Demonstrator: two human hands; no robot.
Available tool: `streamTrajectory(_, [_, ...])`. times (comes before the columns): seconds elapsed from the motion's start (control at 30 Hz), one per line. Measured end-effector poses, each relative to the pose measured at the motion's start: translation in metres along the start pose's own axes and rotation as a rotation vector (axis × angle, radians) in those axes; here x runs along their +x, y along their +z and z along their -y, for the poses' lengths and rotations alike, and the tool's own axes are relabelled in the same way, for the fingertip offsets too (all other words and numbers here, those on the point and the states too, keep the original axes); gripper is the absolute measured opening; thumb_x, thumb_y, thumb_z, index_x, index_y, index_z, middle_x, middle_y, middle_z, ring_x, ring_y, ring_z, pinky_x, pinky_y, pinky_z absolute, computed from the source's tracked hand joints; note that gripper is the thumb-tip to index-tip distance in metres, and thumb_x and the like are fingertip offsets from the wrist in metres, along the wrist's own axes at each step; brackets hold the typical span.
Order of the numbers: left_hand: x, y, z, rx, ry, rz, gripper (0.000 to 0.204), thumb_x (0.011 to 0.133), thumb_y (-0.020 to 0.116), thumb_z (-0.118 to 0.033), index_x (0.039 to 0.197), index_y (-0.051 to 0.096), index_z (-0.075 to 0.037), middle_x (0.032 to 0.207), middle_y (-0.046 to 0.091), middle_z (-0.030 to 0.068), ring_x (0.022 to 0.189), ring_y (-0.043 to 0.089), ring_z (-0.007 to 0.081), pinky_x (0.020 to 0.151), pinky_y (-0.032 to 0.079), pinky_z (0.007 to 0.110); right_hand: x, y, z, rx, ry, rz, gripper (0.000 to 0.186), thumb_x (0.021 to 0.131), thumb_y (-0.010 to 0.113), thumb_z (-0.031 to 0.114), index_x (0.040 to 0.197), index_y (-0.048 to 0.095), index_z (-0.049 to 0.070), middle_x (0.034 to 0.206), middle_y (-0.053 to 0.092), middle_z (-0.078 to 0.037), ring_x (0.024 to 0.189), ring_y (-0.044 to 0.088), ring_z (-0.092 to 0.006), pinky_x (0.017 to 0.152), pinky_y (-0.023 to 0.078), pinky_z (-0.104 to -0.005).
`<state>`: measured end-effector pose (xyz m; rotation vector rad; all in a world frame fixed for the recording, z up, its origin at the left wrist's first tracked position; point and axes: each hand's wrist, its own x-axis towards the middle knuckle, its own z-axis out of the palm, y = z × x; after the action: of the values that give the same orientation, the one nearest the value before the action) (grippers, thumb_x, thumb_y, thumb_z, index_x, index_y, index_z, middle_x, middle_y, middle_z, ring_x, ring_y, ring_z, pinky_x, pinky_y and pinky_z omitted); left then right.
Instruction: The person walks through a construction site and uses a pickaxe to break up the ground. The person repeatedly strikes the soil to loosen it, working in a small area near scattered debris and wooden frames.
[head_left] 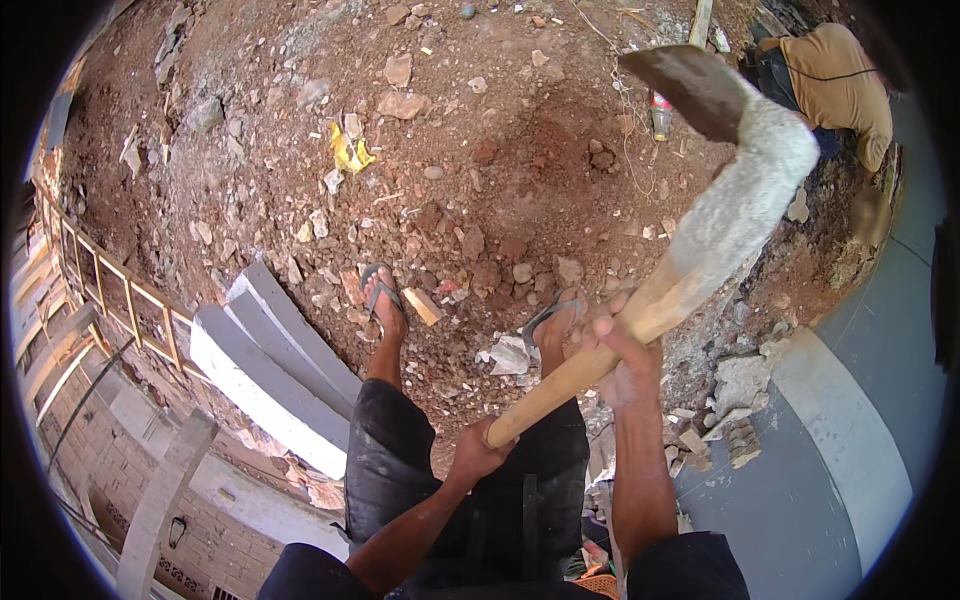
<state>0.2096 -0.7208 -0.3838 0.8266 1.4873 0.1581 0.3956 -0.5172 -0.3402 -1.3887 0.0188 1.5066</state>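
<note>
I hold a hoe with a long wooden handle [560,384], raised diagonally toward the upper right, its dark metal blade [685,85] pointing left and its bend and neck coated pale grey. My left hand [478,450] is closed round the handle's lower end. My right hand [622,365] grips it higher up. Below lie reddish soil [520,160] with stones, and my feet in flip-flops [385,295] stand on it, apart, with a small wood offcut [423,306] between them.
Pale slabs [275,380] lie at my left, near a wooden ladder-like frame [130,300] at an edge above paving. A co-worker [830,95] bends at the upper right, near a bottle [661,122]. Grey surfaces [760,500] and broken rubble [735,410] are at my right. A yellow scrap [350,150] lies ahead.
</note>
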Motion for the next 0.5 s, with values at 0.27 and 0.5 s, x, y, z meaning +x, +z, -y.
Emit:
streamTrajectory(0.27, [0.126, -0.027, -0.027, -0.072, 0.024, -0.041, 0.032, 0.069, 0.072, -0.014, 0.097, 0.063, -0.002, 0.082, 0.066, 0.0232, 0.083, 0.064, 0.0404, 0.071, 0.052, 0.045, 0.143, 0.045, -0.034, -0.519, -0.117, -0.303, 0.026, 0.080, 0.065, 0.001, 0.099, 0.050, -0.010, 0.065, 0.054, -0.007, 0.049, 0.054, -0.0141, 0.043, 0.047, -0.0259])
streamTrajectory(0.5, [-0.078, -0.072, 0.062, 0.058, -0.242, 0.018, 0.033, 0.072, 0.071, -0.016, 0.101, 0.061, -0.005, 0.082, 0.067, 0.0214, 0.082, 0.066, 0.0389, 0.073, 0.054, 0.044, 0.033, 0.016, -0.171, -0.534, 0.344, -0.363, 0.014, 0.079, 0.066, 0.005, 0.087, 0.056, -0.003, 0.065, 0.056, -0.008, 0.048, 0.052, -0.0164, 0.044, 0.047, -0.0318])
